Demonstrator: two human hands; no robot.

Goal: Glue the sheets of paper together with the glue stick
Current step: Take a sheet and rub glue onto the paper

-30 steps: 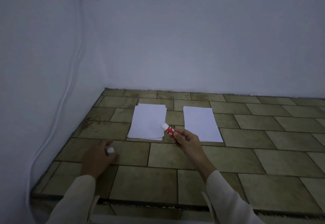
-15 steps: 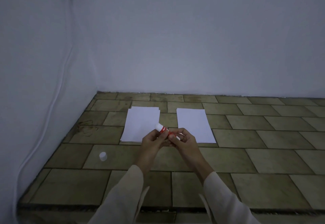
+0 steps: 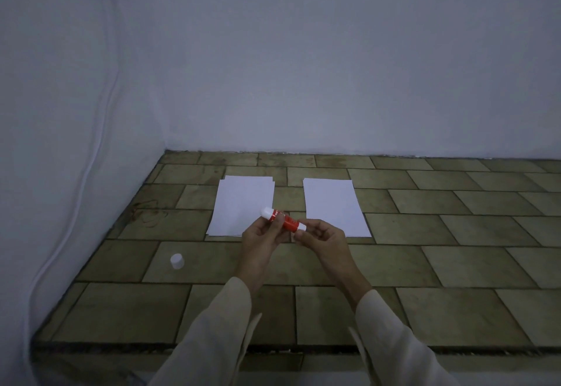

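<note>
I judge the step to be extending the glue: left hand [image 3: 262,238] grips the glue stick [image 3: 283,219], right hand [image 3: 321,235] pinches its base, above the tiled ledge [image 3: 455,264] middle. The cap [image 3: 177,261] lies near the left edge. Next, twist sparingly, then coat a sheet [image 3: 332,203] by the rear edge.

Your left hand [image 3: 261,240] covers part of the glue stick [image 3: 290,223]; its label print beside your grip is too small to read. Behind the grip, the paper stack [image 3: 239,203] has its near corner hidden.
</note>
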